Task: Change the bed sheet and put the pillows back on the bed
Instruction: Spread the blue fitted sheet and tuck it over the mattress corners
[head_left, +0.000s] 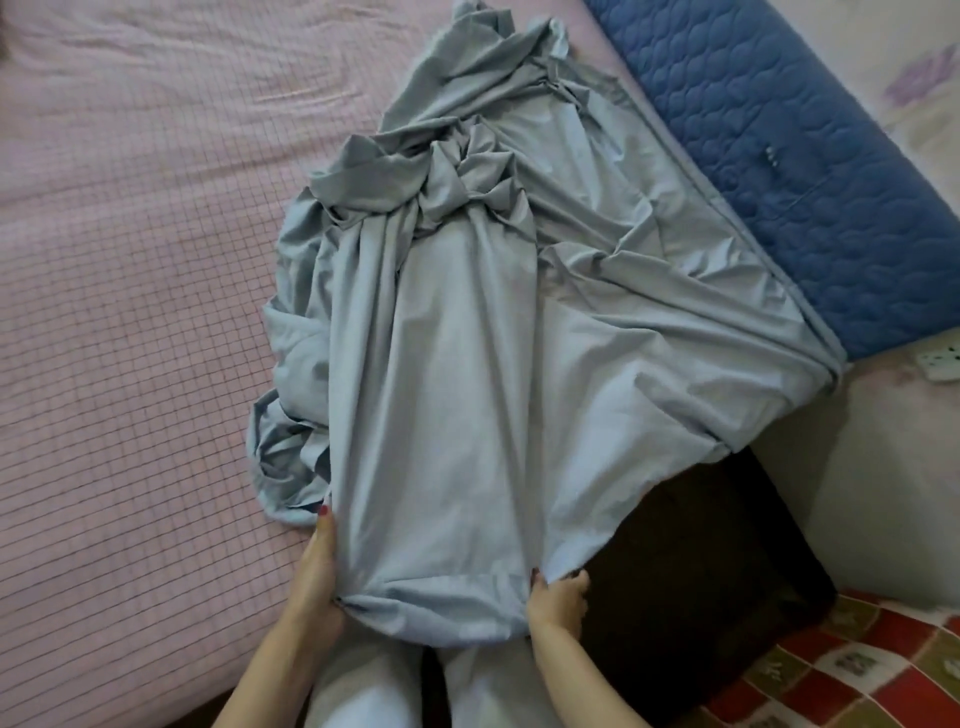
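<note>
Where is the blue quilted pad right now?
In the head view it lies at upper right, the blue quilted pad along the bed's edge, just right of the bunched grey-blue sheet.

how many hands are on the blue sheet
2. The left hand grips the light blue sheet at its near left edge; the right hand pinches its near right edge.

- left hand (318, 564) grips near edge of grey-blue sheet (467, 374), thumb up along the fold
- right hand (558, 597) pinches same edge, fingers curled into the cloth
- sheet bunched and knotted well beyond both hands, lying on pink checked bed (130, 312)
- blue quilted headboard (779, 156) far beyond right hand
- dark floor (691, 597) just right of right hand
- red patterned mat (857, 675) further right
</note>
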